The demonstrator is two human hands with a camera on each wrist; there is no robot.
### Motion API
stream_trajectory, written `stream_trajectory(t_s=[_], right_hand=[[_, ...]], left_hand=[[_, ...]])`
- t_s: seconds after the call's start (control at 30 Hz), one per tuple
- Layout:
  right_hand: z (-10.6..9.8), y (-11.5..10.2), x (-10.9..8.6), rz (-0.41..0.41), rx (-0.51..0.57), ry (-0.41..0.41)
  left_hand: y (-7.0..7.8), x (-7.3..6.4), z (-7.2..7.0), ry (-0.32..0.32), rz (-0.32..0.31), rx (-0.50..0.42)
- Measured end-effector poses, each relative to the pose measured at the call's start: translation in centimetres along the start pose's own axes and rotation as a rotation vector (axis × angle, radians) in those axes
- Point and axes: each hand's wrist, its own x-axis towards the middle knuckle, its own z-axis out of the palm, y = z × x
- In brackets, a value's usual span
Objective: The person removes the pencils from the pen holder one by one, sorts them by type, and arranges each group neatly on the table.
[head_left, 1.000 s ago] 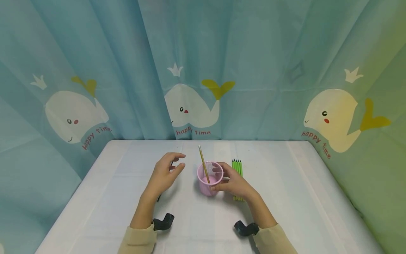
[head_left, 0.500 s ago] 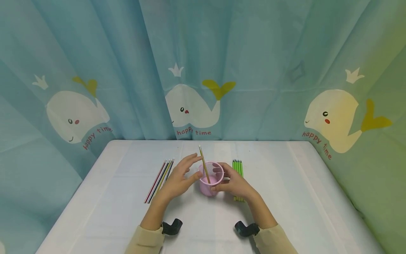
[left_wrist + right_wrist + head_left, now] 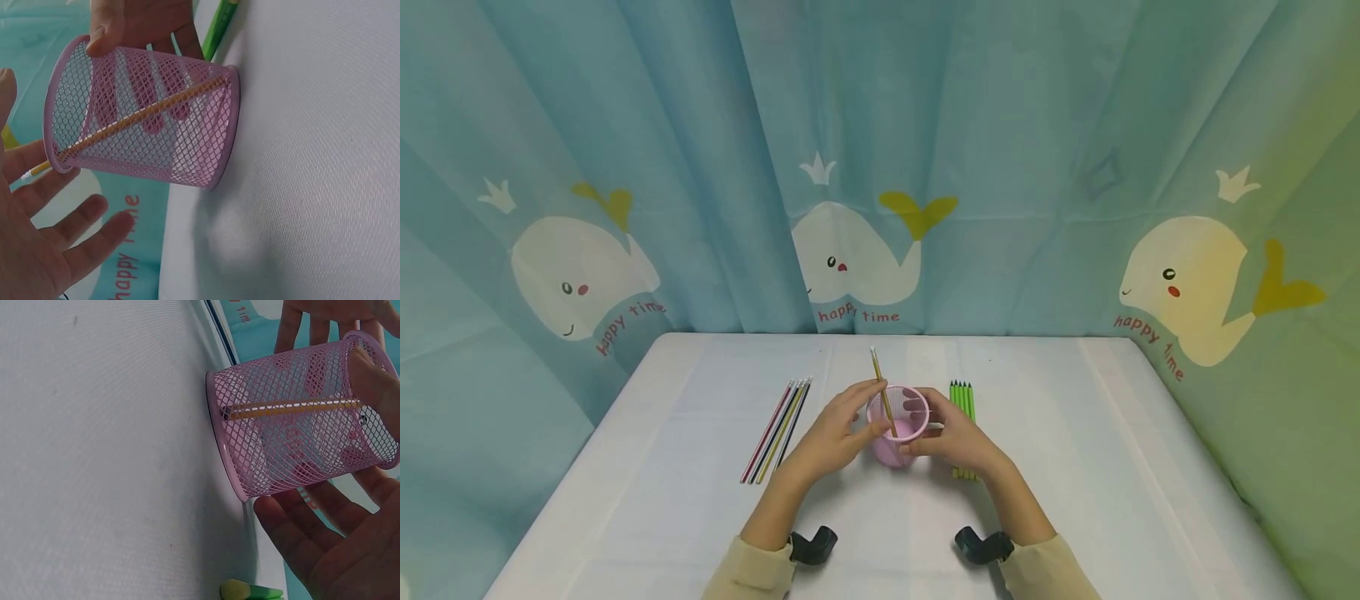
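A pink mesh pencil cup [image 3: 895, 454] stands at the middle of the table, its base right at the cloth in the left wrist view. One yellow pencil [image 3: 877, 367] with a white top end leans inside it and pokes out over the rim. My right hand [image 3: 958, 437] grips the cup from the right, thumb on the near side and fingers behind the mesh. On the other side my left hand [image 3: 835, 433] is spread around the rim, its fingertips [image 3: 40, 156] beside the pencil's upper end. Its thumb is apart from the other fingers.
Left of the hands lies a row of several striped pencils [image 3: 775, 429], red, black and yellow. Several green pencils [image 3: 961, 393] lie to the right, partly behind my right hand. A blue curtain [image 3: 1015, 167] with whale prints hangs behind the white table [image 3: 1075, 467].
My left hand has moved right from over the striped pencils to the cup's rim, uncovering that row. My right hand has kept its grip, and the cup has hardly moved.
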Motion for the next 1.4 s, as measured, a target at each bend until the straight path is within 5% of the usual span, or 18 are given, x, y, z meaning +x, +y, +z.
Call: stream_trajectory(t_s=[1.03,1.4], right_hand=[[0.1,0.0,0.0,0.016,-0.005,0.015],[0.0,0.2,0.0,-0.011,0.012,0.003]], left_hand=[[3.3,-0.9,-2.9,0.208,0.156,0.054],[3.4,-1.4,-4.9,0.304,0.189,-0.016]])
